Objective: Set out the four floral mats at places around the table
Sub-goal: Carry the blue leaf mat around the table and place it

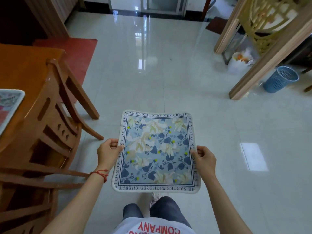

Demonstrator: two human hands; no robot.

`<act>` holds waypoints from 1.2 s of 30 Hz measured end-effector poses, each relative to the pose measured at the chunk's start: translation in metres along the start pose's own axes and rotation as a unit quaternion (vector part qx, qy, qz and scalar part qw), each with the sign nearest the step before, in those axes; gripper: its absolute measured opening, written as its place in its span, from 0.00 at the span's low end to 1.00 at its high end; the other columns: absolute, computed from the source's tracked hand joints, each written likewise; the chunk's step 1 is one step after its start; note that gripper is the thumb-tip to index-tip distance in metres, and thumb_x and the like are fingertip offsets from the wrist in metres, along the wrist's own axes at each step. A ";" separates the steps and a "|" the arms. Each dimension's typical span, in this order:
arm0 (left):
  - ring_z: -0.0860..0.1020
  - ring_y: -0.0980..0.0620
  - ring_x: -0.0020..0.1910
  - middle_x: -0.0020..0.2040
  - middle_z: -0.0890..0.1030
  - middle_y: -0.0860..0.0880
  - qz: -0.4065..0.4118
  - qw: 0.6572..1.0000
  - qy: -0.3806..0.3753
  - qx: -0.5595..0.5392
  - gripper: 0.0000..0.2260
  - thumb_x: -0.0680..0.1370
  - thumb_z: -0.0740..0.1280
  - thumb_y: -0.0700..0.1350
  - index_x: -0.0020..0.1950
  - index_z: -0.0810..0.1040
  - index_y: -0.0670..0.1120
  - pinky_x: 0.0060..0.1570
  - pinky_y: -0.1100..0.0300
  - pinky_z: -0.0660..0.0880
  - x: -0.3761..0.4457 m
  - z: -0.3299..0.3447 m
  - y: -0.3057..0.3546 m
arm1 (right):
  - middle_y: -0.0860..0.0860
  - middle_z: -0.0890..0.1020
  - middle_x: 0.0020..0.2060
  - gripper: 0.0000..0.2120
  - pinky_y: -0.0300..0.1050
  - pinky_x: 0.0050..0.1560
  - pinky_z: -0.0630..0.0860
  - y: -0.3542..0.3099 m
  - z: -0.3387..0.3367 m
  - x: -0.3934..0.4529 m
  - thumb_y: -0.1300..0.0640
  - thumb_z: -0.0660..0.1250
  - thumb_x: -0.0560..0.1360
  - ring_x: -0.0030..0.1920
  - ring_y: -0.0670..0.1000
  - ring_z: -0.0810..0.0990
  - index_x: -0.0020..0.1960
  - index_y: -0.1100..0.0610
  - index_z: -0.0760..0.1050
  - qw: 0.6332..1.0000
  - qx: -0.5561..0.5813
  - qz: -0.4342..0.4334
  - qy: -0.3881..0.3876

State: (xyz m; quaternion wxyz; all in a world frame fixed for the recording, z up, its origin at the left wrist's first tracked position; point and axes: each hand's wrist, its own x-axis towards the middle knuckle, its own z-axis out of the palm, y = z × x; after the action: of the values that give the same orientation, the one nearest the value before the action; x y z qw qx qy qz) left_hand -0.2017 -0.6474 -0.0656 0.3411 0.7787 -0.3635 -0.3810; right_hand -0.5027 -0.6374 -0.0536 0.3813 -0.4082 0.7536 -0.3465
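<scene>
A blue floral mat [156, 151] with a white lettered border is held flat in front of me, above the tiled floor. My left hand [108, 152] pinches its left edge and my right hand [204, 158] pinches its right edge. Another floral mat [8, 105] with a pale rim lies on the wooden table [22, 68] at the far left, partly cut off by the frame. The held mat is well to the right of the table.
A wooden chair [55, 125] stands pushed in at the table's near side. A red rug [74, 53] lies beyond the table. At the right are a wooden screen frame [263, 53], a blue basket [280, 79] and a white bag [239, 62]. Glossy tiled floor stretches ahead.
</scene>
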 end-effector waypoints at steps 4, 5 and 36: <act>0.79 0.47 0.40 0.41 0.80 0.46 -0.004 1.000 0.006 -0.025 0.07 0.71 0.70 0.36 0.48 0.77 0.41 0.44 0.56 0.77 0.043 0.023 0.041 | 0.48 0.80 0.37 0.03 0.34 0.37 0.73 -0.030 0.001 0.062 0.58 0.69 0.72 0.38 0.47 0.79 0.45 0.54 0.76 1.000 0.002 -0.006 -0.002; 0.79 0.47 0.40 0.41 0.80 0.46 -0.005 1.000 0.007 -0.028 0.07 0.71 0.70 0.36 0.48 0.77 0.41 0.44 0.55 0.77 0.053 0.027 0.049 | 0.48 0.80 0.36 0.03 0.34 0.36 0.73 -0.036 0.002 0.075 0.58 0.69 0.72 0.38 0.47 0.79 0.45 0.55 0.76 1.000 0.001 -0.005 -0.002; 0.81 0.43 0.42 0.42 0.81 0.43 -0.039 0.997 0.059 -0.026 0.07 0.69 0.72 0.37 0.46 0.78 0.43 0.49 0.50 0.78 0.425 0.079 0.230 | 0.46 0.79 0.33 0.03 0.29 0.35 0.71 -0.242 0.156 0.444 0.61 0.69 0.71 0.35 0.46 0.77 0.44 0.56 0.77 0.998 -0.008 -0.036 -0.043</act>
State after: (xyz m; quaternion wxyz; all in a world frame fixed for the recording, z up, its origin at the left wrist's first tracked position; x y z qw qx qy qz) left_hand -0.1489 -1.1345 -0.0637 0.3674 0.8041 -0.3020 -0.3568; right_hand -0.4510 -1.1641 -0.0547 0.3973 -0.4525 0.7241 -0.3362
